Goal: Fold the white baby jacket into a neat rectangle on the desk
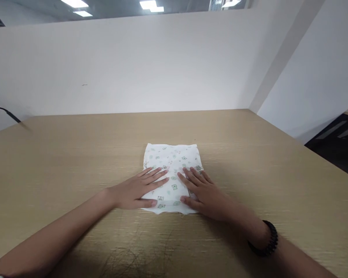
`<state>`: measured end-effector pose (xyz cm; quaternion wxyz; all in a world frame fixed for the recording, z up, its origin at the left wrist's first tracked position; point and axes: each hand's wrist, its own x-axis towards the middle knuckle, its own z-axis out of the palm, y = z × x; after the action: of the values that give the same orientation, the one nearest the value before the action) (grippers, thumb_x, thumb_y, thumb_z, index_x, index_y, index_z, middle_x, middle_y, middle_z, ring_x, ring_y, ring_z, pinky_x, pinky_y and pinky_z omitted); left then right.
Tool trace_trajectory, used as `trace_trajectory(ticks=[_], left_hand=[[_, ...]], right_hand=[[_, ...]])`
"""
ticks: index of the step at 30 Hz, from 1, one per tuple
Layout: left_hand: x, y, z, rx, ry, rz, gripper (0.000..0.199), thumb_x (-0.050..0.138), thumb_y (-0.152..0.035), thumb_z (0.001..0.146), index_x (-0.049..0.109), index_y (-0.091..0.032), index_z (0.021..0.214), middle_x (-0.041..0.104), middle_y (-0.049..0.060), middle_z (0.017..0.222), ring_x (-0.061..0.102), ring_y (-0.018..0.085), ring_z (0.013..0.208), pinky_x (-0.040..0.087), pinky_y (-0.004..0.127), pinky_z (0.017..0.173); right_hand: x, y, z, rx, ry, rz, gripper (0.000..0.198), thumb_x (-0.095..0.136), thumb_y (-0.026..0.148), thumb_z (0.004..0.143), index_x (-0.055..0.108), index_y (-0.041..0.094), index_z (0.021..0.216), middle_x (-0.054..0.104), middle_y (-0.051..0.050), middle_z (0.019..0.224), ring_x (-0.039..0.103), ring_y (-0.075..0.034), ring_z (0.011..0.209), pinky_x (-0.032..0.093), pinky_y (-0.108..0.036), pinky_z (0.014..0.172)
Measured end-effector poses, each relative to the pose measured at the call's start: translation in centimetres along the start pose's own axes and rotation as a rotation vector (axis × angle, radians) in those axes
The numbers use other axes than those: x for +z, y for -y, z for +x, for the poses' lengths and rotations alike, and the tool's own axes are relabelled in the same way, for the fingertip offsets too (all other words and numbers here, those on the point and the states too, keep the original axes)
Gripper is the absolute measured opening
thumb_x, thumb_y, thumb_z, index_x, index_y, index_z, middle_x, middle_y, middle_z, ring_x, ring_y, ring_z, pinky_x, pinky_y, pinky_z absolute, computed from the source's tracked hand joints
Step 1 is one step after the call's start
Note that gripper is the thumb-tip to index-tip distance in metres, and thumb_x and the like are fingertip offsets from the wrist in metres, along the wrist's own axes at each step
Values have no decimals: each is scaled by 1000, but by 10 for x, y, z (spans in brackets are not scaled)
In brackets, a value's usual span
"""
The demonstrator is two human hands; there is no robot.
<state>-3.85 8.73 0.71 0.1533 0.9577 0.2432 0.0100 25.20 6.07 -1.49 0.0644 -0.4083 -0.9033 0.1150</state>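
Observation:
A white cloth with small green and pink printed figures lies flat on the wooden table, roughly square. My left hand rests palm down over its left edge, fingers spread. On the opposite edge lies my right hand, also palm down with its fingers apart. Both hands touch the cloth from above, and neither grips it. The fingers cover parts of the print at both sides. The cloth's near edge looks slightly wavy, with a few loose threads.
The light wooden table meets a white wall at the back. A black cable hangs over the far left edge. At the far right, beyond the table's edge, is a dark object. A black bracelet circles my right wrist.

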Motion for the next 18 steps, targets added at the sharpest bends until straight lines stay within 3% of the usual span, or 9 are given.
trace_trajectory(ticks=[3,5,7,9,12,14,16,18], left_hand=[[-1,4,-17,42,-43,21,75,50,-54,96,16,-27,157,12,10,164,13,34,149,10,54,121],[-1,4,-27,111,-94,26,79,57,-57,90,26,-24,154,24,14,161,26,36,146,17,55,119],[2,1,-34,191,-188,38,71,61,-51,88,38,-19,147,44,18,149,42,34,137,31,52,115],[5,-2,-37,260,-303,104,48,59,-33,91,50,-17,134,62,18,127,57,30,121,45,45,105],[10,-6,-36,331,-418,245,26,53,-13,91,57,-16,117,71,12,101,66,24,101,54,37,90],[13,-7,-34,296,-452,217,20,52,-11,92,57,-16,111,71,11,97,67,22,96,55,34,85],[16,-7,-32,161,-477,83,14,48,-13,95,56,-16,106,69,9,92,67,19,86,55,30,77],[19,-5,-30,-8,-493,-59,14,42,-17,99,56,-17,101,66,6,85,63,16,74,52,27,68]], right_hand=[[-13,-14,-9,-23,60,70,71,29,61,99,12,24,158,12,-11,164,6,-32,151,12,-59,119],[-22,-23,-14,-112,51,127,71,35,59,99,14,26,158,14,-11,164,6,-31,151,12,-58,119],[-29,-28,-18,-221,20,178,72,52,64,90,37,26,150,31,-12,159,18,-33,149,19,-55,118],[-34,-28,-21,-282,-5,216,67,68,67,76,60,23,126,52,-13,140,40,-33,135,32,-51,112],[-32,-22,-22,-300,-29,232,52,74,63,73,64,21,102,64,-9,112,56,-27,109,45,-43,96],[-27,-18,-22,-313,-68,208,32,67,50,86,62,20,97,64,-7,105,57,-23,101,46,-39,90],[-21,-17,-23,-326,-135,168,16,54,34,97,61,20,94,65,-7,99,58,-20,96,47,-36,87],[-15,-16,-25,-319,-184,135,19,43,25,101,60,19,94,66,-7,97,60,-20,93,48,-35,84]])
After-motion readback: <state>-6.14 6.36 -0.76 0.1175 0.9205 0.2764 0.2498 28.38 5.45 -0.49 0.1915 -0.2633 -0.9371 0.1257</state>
